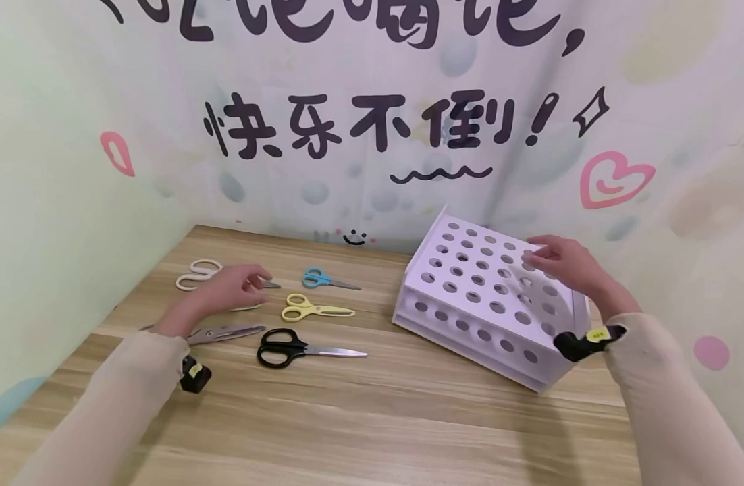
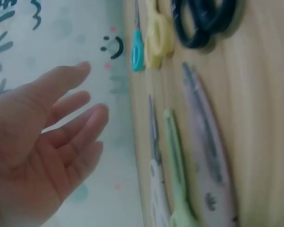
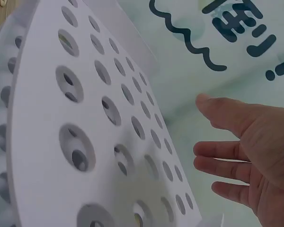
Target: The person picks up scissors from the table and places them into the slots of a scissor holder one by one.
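Note:
My left hand hovers over the left side of the table, palm turned inward, fingers loosely bent around nothing. Below it lie white-handled scissors, light green scissors and greyish-pink scissors, partly hidden by the hand and forearm in the head view. To its right are small blue scissors, yellow scissors and black-handled scissors. My right hand is held over the far right part of a white rack with rows of round holes. Its fingers are relaxed and hold nothing.
The wood-grain table meets a printed cloth backdrop with dark lettering behind it. A pale wall borders the left side. The rack stands at an angle near the table's right edge.

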A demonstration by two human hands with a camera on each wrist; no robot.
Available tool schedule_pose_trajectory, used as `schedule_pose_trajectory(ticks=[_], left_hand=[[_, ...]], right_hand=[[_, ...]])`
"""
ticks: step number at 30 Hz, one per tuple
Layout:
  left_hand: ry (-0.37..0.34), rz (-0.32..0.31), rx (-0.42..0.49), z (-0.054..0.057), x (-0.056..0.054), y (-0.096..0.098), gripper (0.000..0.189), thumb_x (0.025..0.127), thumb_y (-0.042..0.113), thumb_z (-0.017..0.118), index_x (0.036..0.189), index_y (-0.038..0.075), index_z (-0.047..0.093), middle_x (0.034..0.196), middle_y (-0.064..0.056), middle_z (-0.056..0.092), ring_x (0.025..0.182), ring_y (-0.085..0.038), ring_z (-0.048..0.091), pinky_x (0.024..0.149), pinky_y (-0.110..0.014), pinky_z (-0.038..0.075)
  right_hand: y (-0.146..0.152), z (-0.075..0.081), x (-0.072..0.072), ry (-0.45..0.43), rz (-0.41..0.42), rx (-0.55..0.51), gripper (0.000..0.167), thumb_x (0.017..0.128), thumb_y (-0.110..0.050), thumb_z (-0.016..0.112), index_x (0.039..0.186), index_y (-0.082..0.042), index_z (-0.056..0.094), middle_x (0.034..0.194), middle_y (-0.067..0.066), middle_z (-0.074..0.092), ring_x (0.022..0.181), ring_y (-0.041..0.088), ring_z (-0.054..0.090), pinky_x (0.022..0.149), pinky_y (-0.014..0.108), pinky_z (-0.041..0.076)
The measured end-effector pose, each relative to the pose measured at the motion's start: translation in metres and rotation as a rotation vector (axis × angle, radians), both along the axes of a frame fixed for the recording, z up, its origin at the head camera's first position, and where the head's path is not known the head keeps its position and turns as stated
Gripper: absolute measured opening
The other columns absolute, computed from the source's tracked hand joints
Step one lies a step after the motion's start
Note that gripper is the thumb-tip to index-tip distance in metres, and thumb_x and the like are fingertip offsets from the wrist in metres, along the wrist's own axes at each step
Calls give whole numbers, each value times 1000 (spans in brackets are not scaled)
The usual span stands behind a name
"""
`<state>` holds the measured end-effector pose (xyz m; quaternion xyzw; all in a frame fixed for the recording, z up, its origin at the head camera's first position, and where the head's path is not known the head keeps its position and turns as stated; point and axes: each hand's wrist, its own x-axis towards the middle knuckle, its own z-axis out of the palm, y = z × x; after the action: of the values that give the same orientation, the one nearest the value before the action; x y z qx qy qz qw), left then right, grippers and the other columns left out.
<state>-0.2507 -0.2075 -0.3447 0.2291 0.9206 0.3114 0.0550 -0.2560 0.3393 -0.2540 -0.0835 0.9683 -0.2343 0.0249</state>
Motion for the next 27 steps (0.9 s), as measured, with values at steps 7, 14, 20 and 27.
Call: schedule_pose_trajectory(ticks=[7,14,20,27], left_hand=[[-71,-59,-29,-15,18,1,42,81,14,69,114,-8,55,95,-15,60,85,-24,58,74,-39,49],[-58,-98,-19,-30,31,9,44,77,12,73,111,-10,56,92,-14,60,81,-24,58,70,-36,49],[-25,-90,-65,-40,38,17,48,73,12,76,111,-8,55,88,-10,56,76,-19,51,69,-37,46],[12,-68,-117,-43,41,22,46,72,14,77,110,-3,59,83,-6,49,70,-16,42,63,-31,38]], right_hand=[[34,-8,20,56,-32,21,63,90,-38,57,133,5,40,117,31,51,106,43,50,84,53,44],[55,-18,36,118,-64,1,58,90,-30,59,131,7,42,115,32,50,104,45,48,78,44,49],[67,-26,47,192,-76,-56,54,88,-24,63,127,10,45,109,31,54,86,17,61,61,9,43],[72,-36,56,197,-112,-100,54,89,-25,62,125,13,47,108,34,55,71,-18,45,59,10,43]])
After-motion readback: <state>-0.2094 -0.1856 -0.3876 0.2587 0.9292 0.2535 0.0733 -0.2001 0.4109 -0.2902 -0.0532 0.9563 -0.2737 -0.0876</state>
